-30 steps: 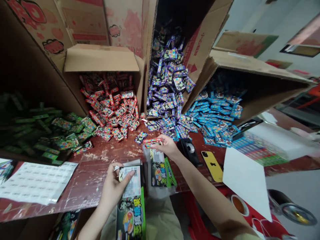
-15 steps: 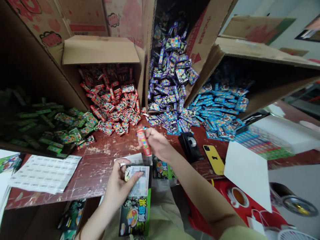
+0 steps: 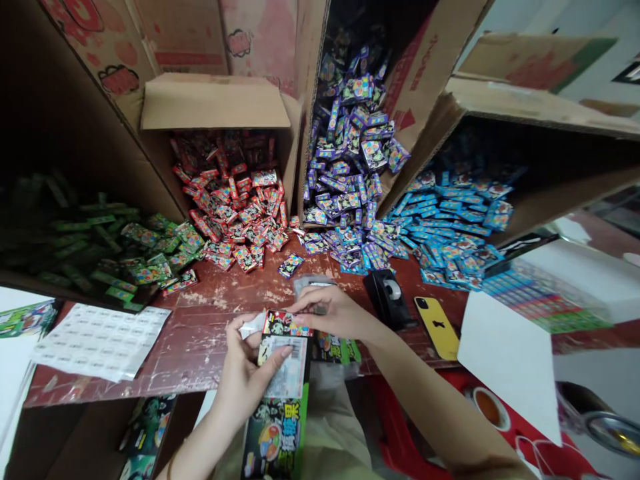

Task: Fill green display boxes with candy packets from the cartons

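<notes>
My left hand (image 3: 245, 373) grips a tall green-and-black display box (image 3: 277, 413) held upright at the table's front edge, thumb across its white label. My right hand (image 3: 333, 312) pinches a small red packet (image 3: 285, 325) and holds it at the open top of that box. A second green box (image 3: 336, 349) in clear wrap lies under my right wrist. One loose purple packet (image 3: 291, 265) lies on the red table (image 3: 200, 347) just beyond my hands.
Cardboard cartons at the back spill green packets (image 3: 140, 257), red packets (image 3: 235, 207), purple packets (image 3: 345, 180) and blue packets (image 3: 445, 227). A tape dispenser (image 3: 387, 297) and yellow phone (image 3: 436, 327) lie right of my hand. A sticker sheet (image 3: 100, 340) is at left, white paper (image 3: 510, 363) at right.
My right hand picked up a red packet near the piles, carried it back toward me and brought it down to the top of the box in my left hand.
</notes>
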A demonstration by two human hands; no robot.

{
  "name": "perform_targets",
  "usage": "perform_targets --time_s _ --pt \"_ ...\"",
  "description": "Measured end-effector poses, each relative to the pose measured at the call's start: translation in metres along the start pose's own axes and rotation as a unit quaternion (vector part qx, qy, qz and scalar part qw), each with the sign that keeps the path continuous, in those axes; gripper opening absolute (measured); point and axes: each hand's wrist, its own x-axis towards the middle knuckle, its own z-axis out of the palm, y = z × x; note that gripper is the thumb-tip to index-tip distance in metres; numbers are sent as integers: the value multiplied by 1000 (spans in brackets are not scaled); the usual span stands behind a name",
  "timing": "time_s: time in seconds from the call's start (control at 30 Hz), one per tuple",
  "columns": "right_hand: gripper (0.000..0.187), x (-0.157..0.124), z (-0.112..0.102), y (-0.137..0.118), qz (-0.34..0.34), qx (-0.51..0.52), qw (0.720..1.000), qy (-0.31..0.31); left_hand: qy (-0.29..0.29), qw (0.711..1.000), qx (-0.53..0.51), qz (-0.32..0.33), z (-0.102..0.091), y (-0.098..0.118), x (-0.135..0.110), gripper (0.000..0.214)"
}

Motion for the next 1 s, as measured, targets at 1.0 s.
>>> perform_targets --time_s 1.0 --pt "33 264 150 56 73 171 981 53 219 974 50 15 -69 -10 -7 36"
